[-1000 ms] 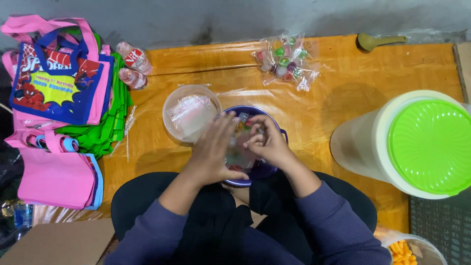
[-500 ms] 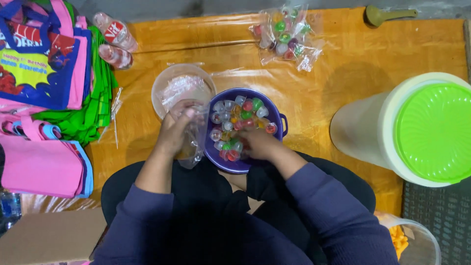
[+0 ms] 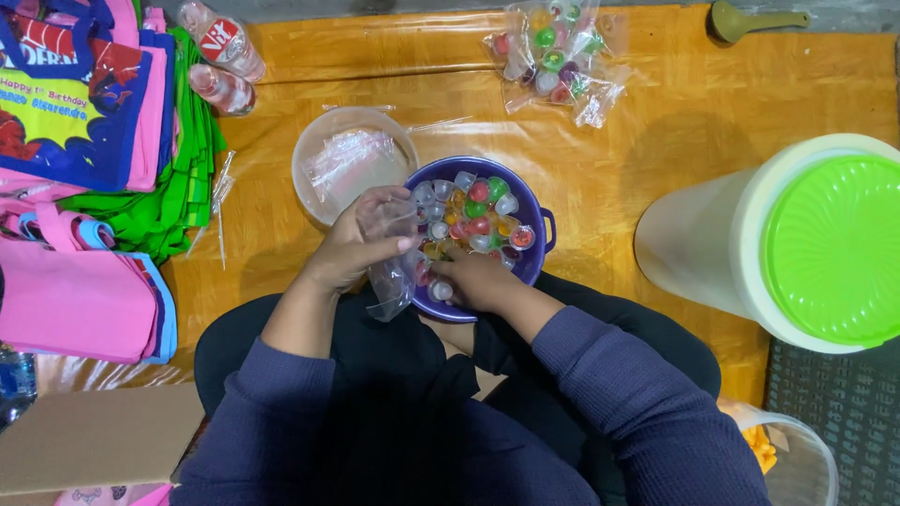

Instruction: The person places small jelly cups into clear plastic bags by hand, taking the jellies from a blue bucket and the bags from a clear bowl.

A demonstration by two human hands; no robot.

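Observation:
A purple bowl (image 3: 536,255) full of small coloured jelly cups (image 3: 476,208) sits on my lap at the edge of the orange table. My left hand (image 3: 361,242) holds a small clear plastic bag (image 3: 389,281) open at the bowl's left rim. Inside the bowl's near side, my right hand (image 3: 473,279) is closed over jelly cups, right beside the bag's mouth.
A clear tub of plastic bags (image 3: 349,161) stands left of the bowl. Filled jelly bags (image 3: 555,52) lie at the far edge. Pink, blue and green tote bags (image 3: 89,141) pile at left with two bottles (image 3: 217,56). A white container with a green lid (image 3: 806,248) stands right.
My hands came apart from over the bowl; the left now holds the bag at the rim and the right reaches into the cups. The view has shifted.

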